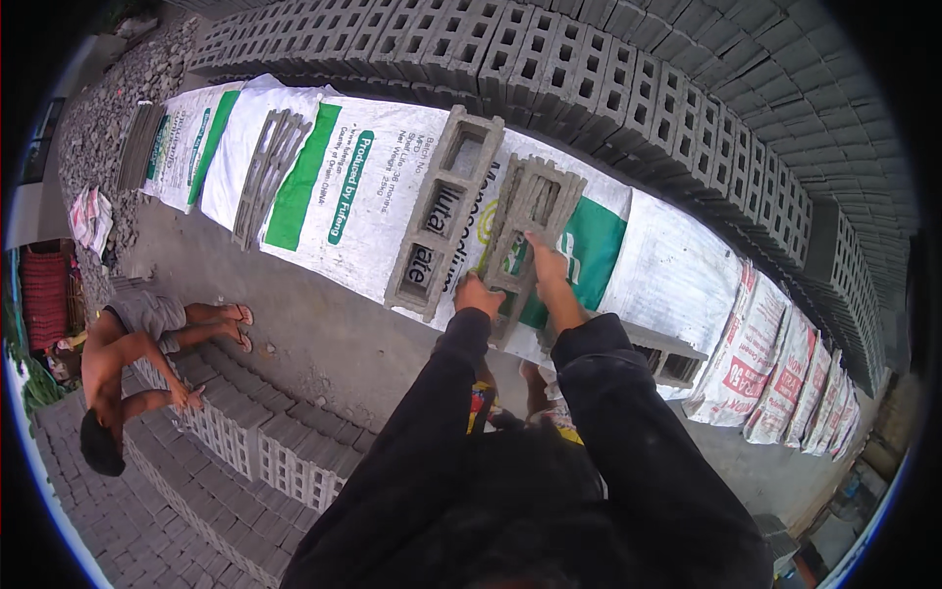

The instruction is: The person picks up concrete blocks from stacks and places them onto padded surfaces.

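My left hand (478,295) is closed on the near left edge of a grey hollow concrete block (506,245). My right hand (550,267) grips the right side of the same block, its fingers over the top. Rough, ridged grey strips show at the block's far end; whether they are part of it I cannot tell. Just left of it, a second hollow block (400,267) lies flat, with the white sacking showing through its openings. A third hollow block (677,365) lies right of my right forearm. White printed sacks (339,201) with green bands spread beneath the blocks.
Long rows of hollow blocks (549,59) stand along the far side. Thin grey slats (270,167) lie on the sacking to the left. Red-printed sacks (751,348) line the right. At lower left another person (123,358) bends over stacked blocks (221,427) across the concrete floor (294,304).
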{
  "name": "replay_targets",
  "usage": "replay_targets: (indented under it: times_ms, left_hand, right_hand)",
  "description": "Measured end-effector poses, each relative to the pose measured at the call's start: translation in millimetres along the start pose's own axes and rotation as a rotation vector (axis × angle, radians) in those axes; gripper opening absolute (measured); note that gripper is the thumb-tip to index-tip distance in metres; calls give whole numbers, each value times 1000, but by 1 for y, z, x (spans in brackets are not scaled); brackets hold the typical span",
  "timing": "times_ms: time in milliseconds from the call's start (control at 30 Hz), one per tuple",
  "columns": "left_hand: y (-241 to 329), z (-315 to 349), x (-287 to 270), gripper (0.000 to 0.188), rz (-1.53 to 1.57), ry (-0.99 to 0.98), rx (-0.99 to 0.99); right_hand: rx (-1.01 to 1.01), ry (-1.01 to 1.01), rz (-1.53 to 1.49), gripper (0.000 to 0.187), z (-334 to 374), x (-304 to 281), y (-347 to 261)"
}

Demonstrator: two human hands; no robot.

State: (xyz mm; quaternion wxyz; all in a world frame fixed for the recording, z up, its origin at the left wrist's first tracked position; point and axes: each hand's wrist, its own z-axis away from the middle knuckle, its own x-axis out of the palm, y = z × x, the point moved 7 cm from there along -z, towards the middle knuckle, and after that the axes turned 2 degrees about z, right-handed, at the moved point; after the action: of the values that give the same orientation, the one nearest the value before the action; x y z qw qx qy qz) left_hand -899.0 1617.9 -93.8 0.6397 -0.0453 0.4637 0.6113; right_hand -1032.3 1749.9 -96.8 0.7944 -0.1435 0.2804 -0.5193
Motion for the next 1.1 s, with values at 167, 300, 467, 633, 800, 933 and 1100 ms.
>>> replay_targets:
  times_ms: [167, 300, 467, 633, 800, 933, 1100]
  left_hand:
    - [-10, -19, 3, 54, -14, -44, 46]
    - [-8, -14, 5, 57, 92, -87, -12]
    - [-6, -2, 0, 65, 340, -233, -152]
    - [46, 25, -21, 75, 189, -168, 86]
    - [51, 44, -31, 77, 41, -73, 143]
    - [57, 63, -22, 72, -146, 20, 252]
    - [52, 74, -7, 73, -212, 105, 305]
  right_hand:
    - [29, 78, 38, 105, 10, 4, -9]
    - [65, 99, -16, 108, 25, 1, -18]
    - [69, 1, -132, 106, 16, 3, -13]
    - [42, -336, -500, 93, -12, 9, 1]
    - [7, -125, -320, 83, 10, -16, -32]
    - [-59, -169, -436, 78, 34, -28, -72]
    - [-143, -70, -351, 76, 11, -23, -61]
